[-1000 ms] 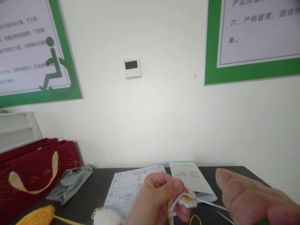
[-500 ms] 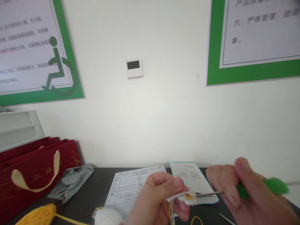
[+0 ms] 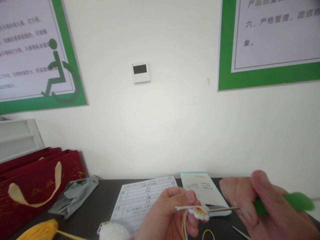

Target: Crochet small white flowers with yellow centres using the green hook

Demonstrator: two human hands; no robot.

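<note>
My left hand [image 3: 172,210] pinches a small white and yellow crocheted piece [image 3: 200,213] between thumb and fingers. White and yellow yarn strands hang down from it past my palm. My right hand [image 3: 262,203] is wrapped round the green handle of a crochet hook [image 3: 295,202]. Its metal shaft points left, and the tip meets the crocheted piece, where the stitches hide it. A white yarn ball [image 3: 113,231] lies left of my left wrist, and a yellow yarn skein [image 3: 41,230] lies farther left with a strand trailing right.
A printed chart sheet [image 3: 125,196] and a blue-edged booklet [image 3: 197,186] lie on the dark table [image 3: 100,200] behind my hands. Red gift bags [image 3: 32,190] and a grey cloth [image 3: 75,195] are at left. A thin pointed metal tool [image 3: 240,232] lies near my right hand.
The view has shifted slightly, moving the background a little left. The hook handle has moved slightly right, with more of its shaft showing beside the crocheted piece. Both grips stay the same.
</note>
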